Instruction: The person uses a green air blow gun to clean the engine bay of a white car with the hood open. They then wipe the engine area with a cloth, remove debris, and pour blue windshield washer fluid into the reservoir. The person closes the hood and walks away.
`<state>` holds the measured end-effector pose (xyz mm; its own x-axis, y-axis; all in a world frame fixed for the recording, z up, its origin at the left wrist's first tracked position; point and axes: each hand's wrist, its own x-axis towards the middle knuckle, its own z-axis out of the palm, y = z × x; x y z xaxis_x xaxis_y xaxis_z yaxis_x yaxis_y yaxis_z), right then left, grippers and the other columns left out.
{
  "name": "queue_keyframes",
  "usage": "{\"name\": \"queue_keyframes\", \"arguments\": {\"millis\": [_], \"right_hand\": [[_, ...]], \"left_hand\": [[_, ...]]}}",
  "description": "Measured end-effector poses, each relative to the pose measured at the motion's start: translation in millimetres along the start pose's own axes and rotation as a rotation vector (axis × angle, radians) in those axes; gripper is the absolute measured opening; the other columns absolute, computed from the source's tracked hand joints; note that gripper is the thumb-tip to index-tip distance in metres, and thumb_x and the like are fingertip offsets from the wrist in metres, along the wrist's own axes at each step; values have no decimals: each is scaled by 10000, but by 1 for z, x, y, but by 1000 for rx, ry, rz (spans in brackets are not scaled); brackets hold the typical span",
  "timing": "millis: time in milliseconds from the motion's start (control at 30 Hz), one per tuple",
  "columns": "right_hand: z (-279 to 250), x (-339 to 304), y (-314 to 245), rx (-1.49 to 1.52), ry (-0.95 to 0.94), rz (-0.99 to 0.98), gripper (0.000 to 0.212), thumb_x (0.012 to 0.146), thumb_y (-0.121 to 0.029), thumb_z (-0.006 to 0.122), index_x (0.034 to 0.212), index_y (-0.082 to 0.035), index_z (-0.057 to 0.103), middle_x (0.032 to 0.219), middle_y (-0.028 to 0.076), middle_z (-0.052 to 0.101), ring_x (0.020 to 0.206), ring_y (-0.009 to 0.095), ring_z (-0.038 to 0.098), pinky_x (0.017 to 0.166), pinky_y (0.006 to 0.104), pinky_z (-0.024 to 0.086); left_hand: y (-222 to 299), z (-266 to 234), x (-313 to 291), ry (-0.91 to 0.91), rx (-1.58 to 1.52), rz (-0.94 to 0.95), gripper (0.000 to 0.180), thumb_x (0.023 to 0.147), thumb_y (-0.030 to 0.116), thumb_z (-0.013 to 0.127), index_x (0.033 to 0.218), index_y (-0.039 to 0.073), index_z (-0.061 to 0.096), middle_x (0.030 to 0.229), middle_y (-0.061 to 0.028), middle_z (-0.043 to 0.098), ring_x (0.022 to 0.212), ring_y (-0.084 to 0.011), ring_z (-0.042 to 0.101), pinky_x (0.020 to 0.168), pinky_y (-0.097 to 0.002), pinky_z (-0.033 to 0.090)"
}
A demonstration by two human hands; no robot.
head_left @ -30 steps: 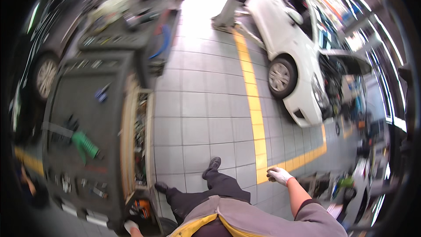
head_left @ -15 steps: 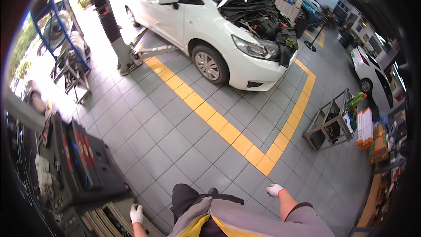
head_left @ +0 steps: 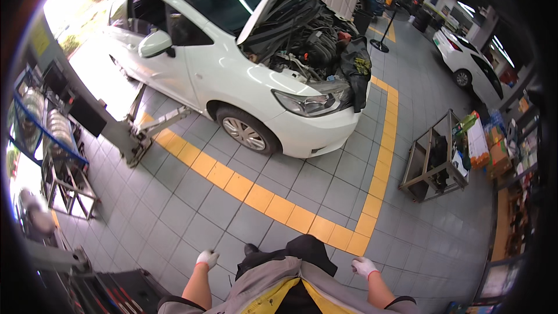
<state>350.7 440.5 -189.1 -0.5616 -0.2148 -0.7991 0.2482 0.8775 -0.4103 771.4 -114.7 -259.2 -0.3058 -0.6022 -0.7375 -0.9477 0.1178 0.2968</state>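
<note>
Car (head_left: 229,84) with hood (head_left: 293,3) up, past yellow line (head_left: 282,210)

Left hand (head_left: 207,258), white-gloved, hangs over the grey floor (head_left: 192,209); it looks loosely curled, though I cannot tell whether it is pressed together or pinches anything. Right hand (head_left: 364,267), gloved alike, is out on the other side near the line's corner, also bent inward; whether it grips something I cannot tell. The car stands ahead, well apart from both hands, engine bay (head_left: 317,46) showing, a dark cover (head_left: 351,75) draped over its front edge. A metal cart (head_left: 442,193) stands to the right, a black case (head_left: 133,288) at lower left
</note>
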Motion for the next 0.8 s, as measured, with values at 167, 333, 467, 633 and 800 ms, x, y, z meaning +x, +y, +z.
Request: {"name": "queue_keyframes", "arguments": {"millis": [167, 333, 467, 633, 800], "right_hand": [[-21, 99, -33, 1, 18, 106, 323, 1000, -226, 582, 1179, 16, 698, 994, 122, 729, 785, 211, 719, 714, 362, 596], [-74, 260, -94, 1, -263, 261, 307, 1008, -264, 611, 1141, -4, 706, 944, 121, 735, 765, 218, 721, 709, 388, 590], [-181, 369, -227, -101, -69, 67, 402, 975, -333, 592, 1171, 0, 705, 1026, 200, 739, 947, 323, 710, 851, 436, 566], [-335, 430, -434, 55, 228, -276, 470, 996, -327, 573, 1324, -11, 687, 1029, 238, 763, 990, 383, 734, 900, 447, 559], [-393, 457, -577, 112, 398, -505, 482, 999, -299, 630, 1384, -9, 627, 1091, 212, 751, 1017, 338, 732, 939, 409, 559]], "left_hand": [[240, -105, 91, 159, -27, 338, 477, 953, 400, 608, 1209, 20, 743, 1192, -254, 746, 1164, -422, 699, 1003, -472, 548], [407, -155, 134, 319, -209, 415, 436, 983, 361, 642, 1245, 18, 710, 1160, -196, 760, 1114, -334, 730, 975, -425, 561], [508, -167, 150, 192, -561, 164, 401, 990, 271, 640, 1234, -43, 699, 1030, -159, 774, 981, -231, 742, 907, -359, 567], [656, -205, 173, 207, -361, 482, 393, 1023, 233, 627, 1292, -53, 651, 1148, -159, 758, 1067, -238, 723, 966, -364, 557], [820, -235, 235, 147, -325, 731, 328, 1032, 195, 606, 1272, -16, 681, 1182, -192, 745, 1097, -270, 724, 980, -370, 550]]}}
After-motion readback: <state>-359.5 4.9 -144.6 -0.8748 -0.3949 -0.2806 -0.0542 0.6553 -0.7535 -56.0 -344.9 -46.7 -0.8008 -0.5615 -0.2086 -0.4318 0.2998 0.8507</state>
